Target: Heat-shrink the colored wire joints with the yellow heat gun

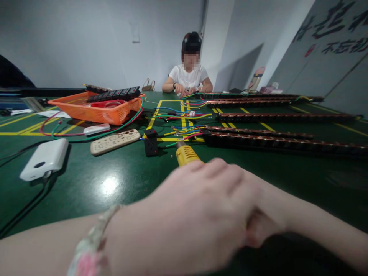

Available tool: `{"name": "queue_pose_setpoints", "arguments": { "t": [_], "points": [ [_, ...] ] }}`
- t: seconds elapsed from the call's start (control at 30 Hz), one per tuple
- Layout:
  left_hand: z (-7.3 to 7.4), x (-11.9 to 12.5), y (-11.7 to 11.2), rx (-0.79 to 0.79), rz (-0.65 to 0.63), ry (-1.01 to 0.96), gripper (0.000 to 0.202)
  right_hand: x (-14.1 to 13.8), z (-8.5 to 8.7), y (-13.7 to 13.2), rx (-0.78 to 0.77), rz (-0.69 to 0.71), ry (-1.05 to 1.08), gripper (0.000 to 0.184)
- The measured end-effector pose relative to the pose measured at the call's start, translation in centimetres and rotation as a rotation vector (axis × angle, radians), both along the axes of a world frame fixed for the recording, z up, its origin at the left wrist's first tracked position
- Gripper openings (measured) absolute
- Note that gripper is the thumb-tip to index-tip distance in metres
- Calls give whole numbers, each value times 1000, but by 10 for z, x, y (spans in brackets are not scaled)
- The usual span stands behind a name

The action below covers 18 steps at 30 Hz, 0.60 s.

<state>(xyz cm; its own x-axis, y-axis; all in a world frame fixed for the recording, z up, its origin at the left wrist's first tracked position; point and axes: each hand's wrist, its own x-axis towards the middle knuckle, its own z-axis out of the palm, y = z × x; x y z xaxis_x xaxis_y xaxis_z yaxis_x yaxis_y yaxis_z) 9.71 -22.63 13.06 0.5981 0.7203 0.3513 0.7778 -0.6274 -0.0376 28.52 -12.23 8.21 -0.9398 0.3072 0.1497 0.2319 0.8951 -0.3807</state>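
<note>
My left hand (198,207) is in the foreground, back toward me, with a cloth band on its wrist. Its fingers curl out of sight at my right wrist, overlapping my right arm (304,214). Most of my right hand (255,230) is hidden behind it, so its fingers cannot be read. Just beyond the hands is a yellow heat gun (186,153), its nozzle pointing away; its handle is covered, and whether a hand touches it is unclear. Past the nozzle, coloured wires (186,132) run from long black strips with copper bars (276,140).
An orange basket (115,115) holding black socket strips (120,93) stands at left. Nearer are a white power bank (46,159) with a cable, a beige power strip (115,142) and a black plug adapter (151,145). Across the table sits a co-worker (188,76), hands on wires.
</note>
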Motion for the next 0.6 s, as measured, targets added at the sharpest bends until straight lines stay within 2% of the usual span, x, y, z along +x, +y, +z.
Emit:
{"name": "queue_pose_setpoints", "arguments": {
  "t": [0.07,0.17,0.23,0.3,0.4,0.5,0.6],
  "points": [
    [-6,-30,21,136,120,-201,29,-1,2,-1,22,21,-13,114],
    [-37,-89,53,273,357,-397,34,-1,6,-1,42,12,-48,120],
    [-61,-123,67,277,486,-498,36,0,8,-1,32,7,-67,120],
    [-80,-144,75,206,547,-556,34,-1,9,-1,25,4,-78,121],
    [-95,-153,79,63,560,-614,33,-5,9,-2,18,-1,-97,122],
    [-100,-151,83,-74,537,-689,36,-14,10,-6,-2,5,-118,119],
    [-104,-154,86,-202,505,-830,47,-23,11,-9,-19,23,-100,117]
  ]
}}
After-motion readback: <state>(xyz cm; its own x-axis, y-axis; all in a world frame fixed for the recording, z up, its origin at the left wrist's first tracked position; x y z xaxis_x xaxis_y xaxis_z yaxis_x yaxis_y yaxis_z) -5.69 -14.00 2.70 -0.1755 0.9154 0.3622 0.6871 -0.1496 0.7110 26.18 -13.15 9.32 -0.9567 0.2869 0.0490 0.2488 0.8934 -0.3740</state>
